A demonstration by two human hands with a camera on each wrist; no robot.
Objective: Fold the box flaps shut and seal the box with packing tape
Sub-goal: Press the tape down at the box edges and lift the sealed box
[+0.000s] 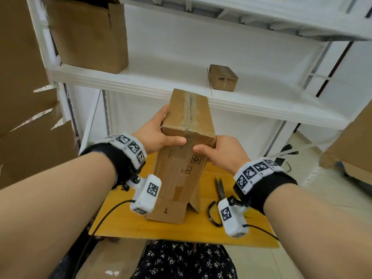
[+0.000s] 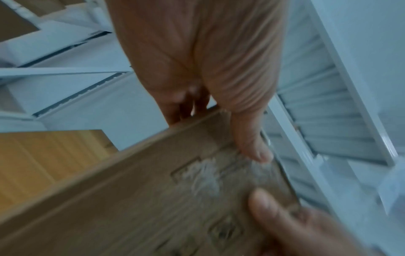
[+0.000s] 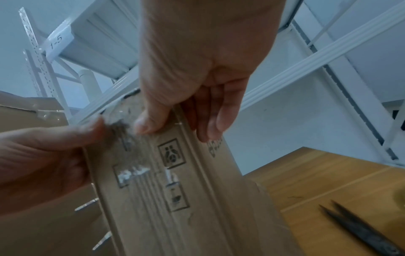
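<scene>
Upright on a yellow wooden table (image 1: 124, 222), a tall cardboard box (image 1: 181, 158) stands on its open lower flaps, its taped end facing up. The person's left hand (image 1: 155, 133) grips the top left corner, thumb across the near face and fingers along the far side. The right hand (image 1: 223, 152) clamps the top right corner likewise. Black scissors (image 1: 219, 188) lie on the table beside the box, below white shelving (image 1: 141, 85).

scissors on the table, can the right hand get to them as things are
Probably not right away: the right hand grips the box together with the left hand. The scissors lie uncovered on the table just below it, so once it lets go the way looks free.
</scene>
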